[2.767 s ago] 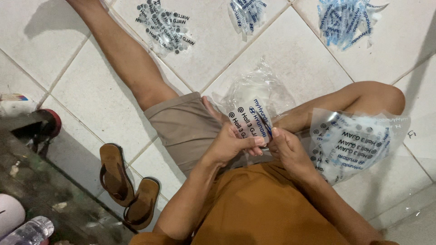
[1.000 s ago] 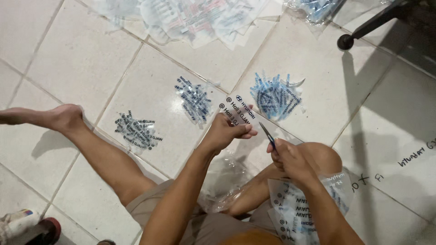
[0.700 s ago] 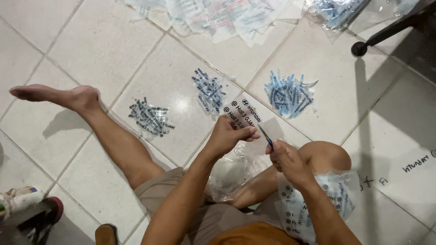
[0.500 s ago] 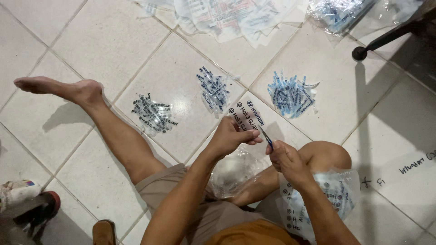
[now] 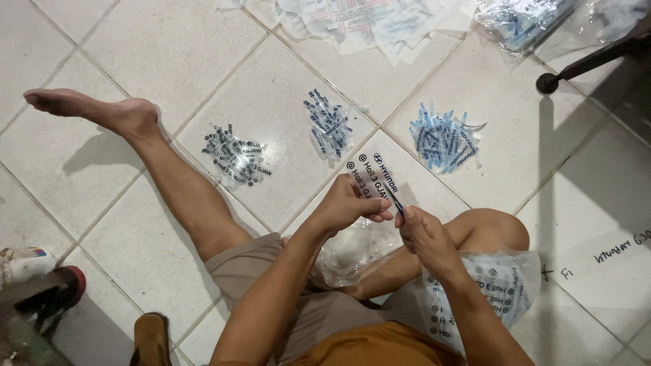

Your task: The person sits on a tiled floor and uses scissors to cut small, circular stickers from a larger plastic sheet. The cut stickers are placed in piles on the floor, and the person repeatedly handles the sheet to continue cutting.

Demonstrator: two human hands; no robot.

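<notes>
**Sleeve and strip held together over the lap**

The person sits on the tiled floor (image 5: 169, 47), one leg stretched out to the left and the other knee bent up on the right. Both hands meet in front of the knee.

The left hand (image 5: 349, 203) is pinched shut on the near end of a small clear sleeve (image 5: 371, 177) with black print, which sticks up and away from the fingers. The right hand (image 5: 424, 234) has its fingertips closed on a thin dark-blue strip (image 5: 395, 200). The strip lies along the right edge of the sleeve, touching it. Whether its tip is already inside cannot be told.

By the look of it, the step in hand is pairing strip and sleeve, one piece at a time. A next move would call for the left pinch to hold the sleeve steady while the right guides the strip straight along it, since the film is limp and likely to buckle.

A crumpled clear bag (image 5: 352, 251) lies in the lap, just under the hands. A fuller printed bag (image 5: 488, 291) rests against the bent knee on the right.

Farther out on the floor are three small piles:
- a black-printed pile (image 5: 234, 157) on the left
- a middle pile (image 5: 329, 123)
- a blue pile (image 5: 441, 135) on the right

Beyond them, at the far edge, lies a heap of flat bags (image 5: 366, 20). A sandal (image 5: 150, 339) sits near left.
</notes>
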